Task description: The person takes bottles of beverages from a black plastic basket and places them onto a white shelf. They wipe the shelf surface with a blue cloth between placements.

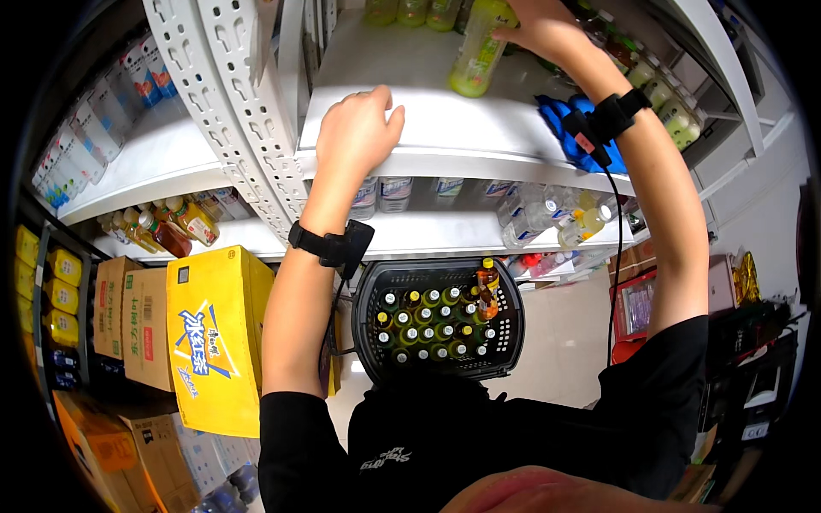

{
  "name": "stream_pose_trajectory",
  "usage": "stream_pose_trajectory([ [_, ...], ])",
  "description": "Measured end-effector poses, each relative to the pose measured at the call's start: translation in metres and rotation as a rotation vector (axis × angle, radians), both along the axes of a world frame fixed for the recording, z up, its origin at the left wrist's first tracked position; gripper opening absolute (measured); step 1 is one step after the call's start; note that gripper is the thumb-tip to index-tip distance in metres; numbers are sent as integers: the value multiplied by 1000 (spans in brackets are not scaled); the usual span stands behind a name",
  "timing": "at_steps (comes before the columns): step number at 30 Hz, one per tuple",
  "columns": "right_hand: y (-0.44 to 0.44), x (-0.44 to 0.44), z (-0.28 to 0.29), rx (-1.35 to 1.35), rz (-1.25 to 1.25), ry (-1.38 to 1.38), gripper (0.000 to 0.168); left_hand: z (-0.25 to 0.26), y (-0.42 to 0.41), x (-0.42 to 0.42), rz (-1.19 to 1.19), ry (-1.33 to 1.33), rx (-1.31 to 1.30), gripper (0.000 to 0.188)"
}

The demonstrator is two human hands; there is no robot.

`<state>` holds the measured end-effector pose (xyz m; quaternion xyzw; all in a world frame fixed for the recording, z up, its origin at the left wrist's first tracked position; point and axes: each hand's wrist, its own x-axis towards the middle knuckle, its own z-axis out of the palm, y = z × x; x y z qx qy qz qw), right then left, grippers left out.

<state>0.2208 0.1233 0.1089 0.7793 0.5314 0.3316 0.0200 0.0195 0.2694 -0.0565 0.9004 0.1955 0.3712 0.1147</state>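
My right hand [542, 25] is at the top of the view, with its fingers on the upper part of a bottle of yellow-green drink [476, 54]. The bottle tilts above the white upper shelf [397, 70]; whether its base touches the shelf is unclear. My left hand [359, 128] is over the front edge of that shelf, loosely curled, its thumb apart from the index finger and nothing visible between them. Blue cloth [567, 131] lies on the shelf beneath my right forearm. Below stands a black plastic basket [364, 308], holding many capped bottles [426, 314] upright.
A perforated white upright [234, 96] divides the shelves. Clear bottles [529, 221] lie tilted on the lower shelf. A yellow carton [211, 346] and brown cartons [147, 320] stand at the left. Similar green bottles [414, 11] line the upper shelf's back. A cable [617, 256] hangs from my right wrist.
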Motion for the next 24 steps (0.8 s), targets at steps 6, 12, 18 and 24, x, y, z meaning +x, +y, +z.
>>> stream_pose_trajectory([
  [6,36,26,-4,49,-16,60,74,-4,5,1,13,6,-3,28],
  [12,60,48,-1,48,-7,21,70,-1,1,-1,-1,-42,41,24],
  [18,92,79,5,17,-48,44,68,1,0,-3,9,-42,44,21],
  [24,126,159,-19,173,34,-202,55,-2,1,3,-30,-57,42,23],
])
